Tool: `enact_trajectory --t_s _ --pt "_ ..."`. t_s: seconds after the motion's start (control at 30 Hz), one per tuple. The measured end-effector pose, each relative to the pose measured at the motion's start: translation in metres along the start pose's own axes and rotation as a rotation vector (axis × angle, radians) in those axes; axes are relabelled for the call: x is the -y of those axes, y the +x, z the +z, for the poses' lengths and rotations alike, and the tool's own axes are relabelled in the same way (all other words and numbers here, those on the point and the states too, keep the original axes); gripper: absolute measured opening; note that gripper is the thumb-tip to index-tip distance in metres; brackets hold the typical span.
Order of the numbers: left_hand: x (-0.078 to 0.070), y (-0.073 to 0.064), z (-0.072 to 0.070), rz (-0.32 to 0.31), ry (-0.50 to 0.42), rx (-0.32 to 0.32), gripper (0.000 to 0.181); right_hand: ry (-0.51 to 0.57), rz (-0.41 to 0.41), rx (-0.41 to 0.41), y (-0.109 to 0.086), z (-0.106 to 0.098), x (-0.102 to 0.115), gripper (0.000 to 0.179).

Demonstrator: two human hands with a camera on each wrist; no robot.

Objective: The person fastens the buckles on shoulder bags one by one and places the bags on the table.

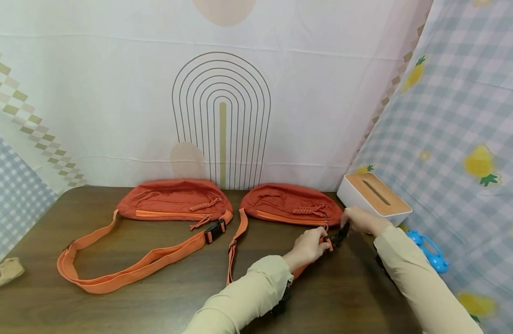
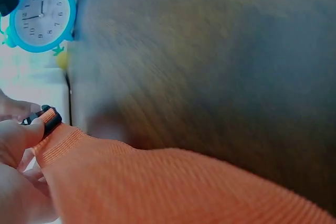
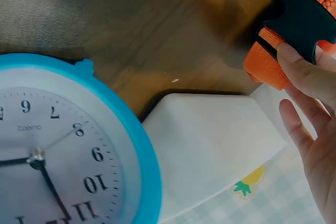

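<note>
A rust-red waist bag lies at the right of the table, its orange strap hanging toward the front. At its right end, both hands meet at a black side-release buckle. My left hand pinches the buckle's strap side; in the left wrist view the broad webbing runs from it toward the camera. My right hand grips the buckle's other side, thumb on the black plastic beside a short orange webbing tab. I cannot tell whether the two buckle halves are joined.
A second rust-red waist bag lies to the left, its strap looped forward and its buckle fastened. Behind my right hand stands a white tissue box with a wooden top. A blue alarm clock stands beside my right forearm.
</note>
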State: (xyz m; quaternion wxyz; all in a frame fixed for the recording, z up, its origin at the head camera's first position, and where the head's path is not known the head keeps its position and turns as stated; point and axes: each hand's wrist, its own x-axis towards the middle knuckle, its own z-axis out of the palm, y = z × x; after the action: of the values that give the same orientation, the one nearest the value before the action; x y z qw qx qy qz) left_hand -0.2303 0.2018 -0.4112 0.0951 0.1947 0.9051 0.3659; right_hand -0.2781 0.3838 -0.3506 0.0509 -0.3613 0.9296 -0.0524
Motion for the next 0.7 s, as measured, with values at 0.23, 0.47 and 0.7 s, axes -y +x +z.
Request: enact_trajectory --t_s 0.23,0.47,0.7 --pt "0.001 0.002 -0.001 0.025 0.088 -0.027 0.02 -0.036 0.005 0.016 0.004 -0.003 0.003 0.019" --pt "0.003 0.003 -0.003 0.042 0.123 -0.043 0.02 -0.076 0.02 0.053 0.009 -0.007 0.01 0.018" --pt "0.005 0.003 -0.004 0.047 0.116 -0.062 0.018 -0.035 0.061 0.088 0.009 -0.006 0.014 0.016"
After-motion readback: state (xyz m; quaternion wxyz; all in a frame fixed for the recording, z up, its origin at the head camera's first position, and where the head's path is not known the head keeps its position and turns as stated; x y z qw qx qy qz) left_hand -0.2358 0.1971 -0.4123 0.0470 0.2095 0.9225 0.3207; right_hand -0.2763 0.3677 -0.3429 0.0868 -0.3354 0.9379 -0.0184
